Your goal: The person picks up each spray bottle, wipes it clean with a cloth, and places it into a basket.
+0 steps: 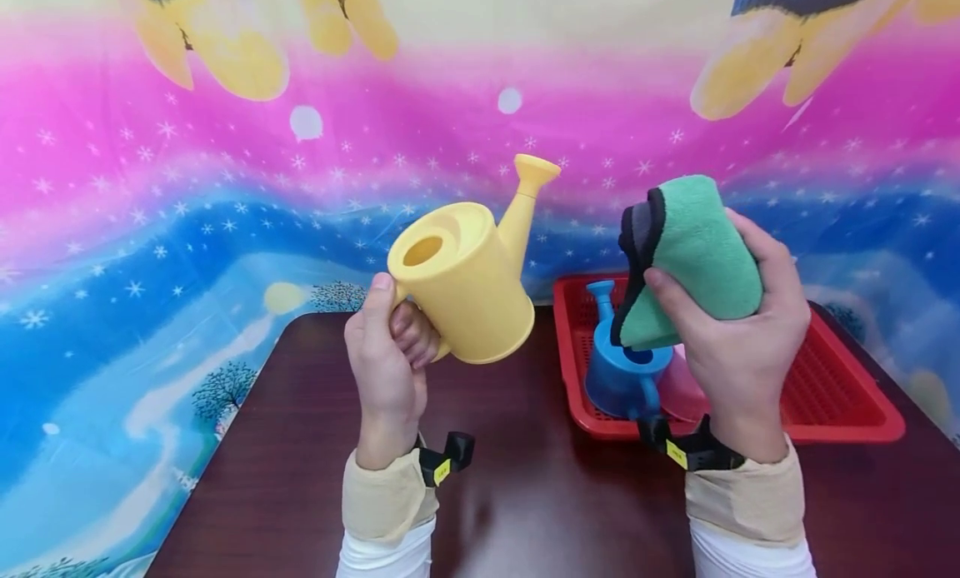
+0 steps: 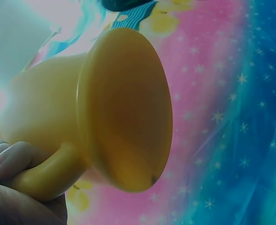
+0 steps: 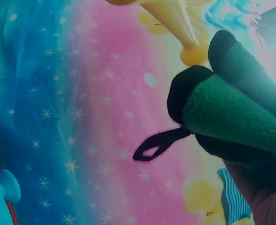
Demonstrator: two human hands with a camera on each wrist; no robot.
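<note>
My left hand grips the handle of a yellow watering can, lifted above the table and tilted with its spout up to the right. The left wrist view shows the can's round base, with curled fingers around the handle. My right hand holds a folded green cloth with black edging, raised in front of the basket and apart from the can. In the right wrist view a black loop hangs from the green cloth.
A red plastic basket sits on the right of the dark brown table. In it stand a blue watering can and a pink item partly hidden by my right wrist. A patterned backdrop hangs behind the table.
</note>
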